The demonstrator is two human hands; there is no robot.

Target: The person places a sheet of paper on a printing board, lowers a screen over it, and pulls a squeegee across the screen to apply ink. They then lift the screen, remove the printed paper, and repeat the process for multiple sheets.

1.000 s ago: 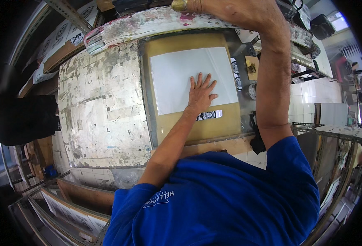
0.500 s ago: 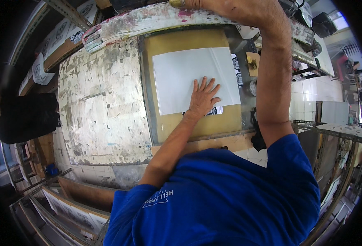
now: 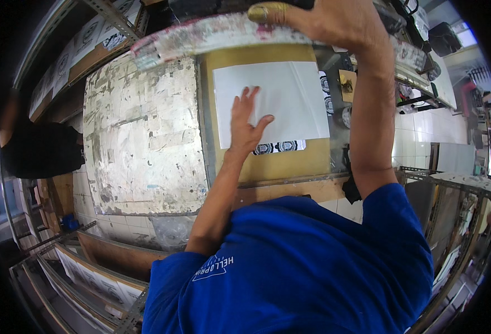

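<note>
A white sheet lies on a yellowish board in front of me. Prints with round black emblems peek out from under its near edge and its right edge. Over the left part of the sheet is my left hand, fingers apart and holding nothing; whether it touches the paper I cannot tell. My right hand grips a paint-stained frame bar at the far side. Its thumb, coated yellow at the tip, lies along the bar; its other fingers are hidden.
A scuffed, pale worktop adjoins the board on the left. A person in black stands beyond it. Racks with printed sheets stand at lower left. Right of the board lie a small cardboard piece and a tape roll.
My left hand, spread flat on the sheet before, has shifted left and turned partly on its side. More of the emblems shows at the near edge. The right hand stays at the frame bar.
</note>
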